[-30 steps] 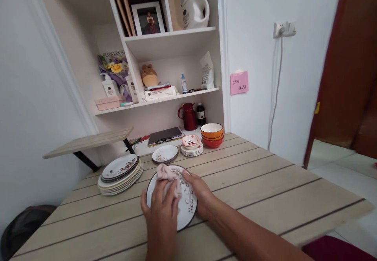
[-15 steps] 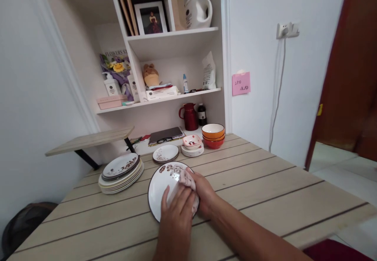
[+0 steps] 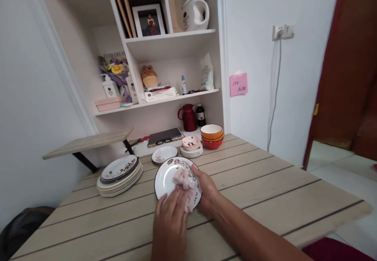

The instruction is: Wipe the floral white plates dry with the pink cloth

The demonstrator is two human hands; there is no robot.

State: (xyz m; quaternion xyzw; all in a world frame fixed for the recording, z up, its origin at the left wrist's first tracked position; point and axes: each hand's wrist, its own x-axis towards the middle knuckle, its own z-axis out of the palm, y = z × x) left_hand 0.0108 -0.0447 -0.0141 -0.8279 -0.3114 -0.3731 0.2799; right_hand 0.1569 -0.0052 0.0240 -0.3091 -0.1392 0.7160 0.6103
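Observation:
A white plate (image 3: 165, 180) with a dark rim and brown floral print is held tilted over the near middle of the table. My right hand (image 3: 207, 190) grips its right edge, thumb on the upper face and the other fingers hidden beneath. A crumpled pale pink cloth (image 3: 184, 180) lies against the plate's face. My left hand (image 3: 171, 214) is at the near edge, its fingers bent over the cloth and pressing it to the plate. Just behind, a small stack of similar plates (image 3: 165, 154) sits on the table.
To the left stands a taller plate stack (image 3: 119, 168) beneath a raised wooden shelf (image 3: 88, 142). Small dishes (image 3: 191, 147) and stacked orange and red bowls (image 3: 212, 136) stand at the back, before a red jug (image 3: 188, 117). The wooden table (image 3: 250, 190) extends right.
The plate has shifted slightly right and tilted more. The cloth now sits nearer the plate's middle, and my right thumb shows on the rim. My left hand has moved a little left and nearer me.

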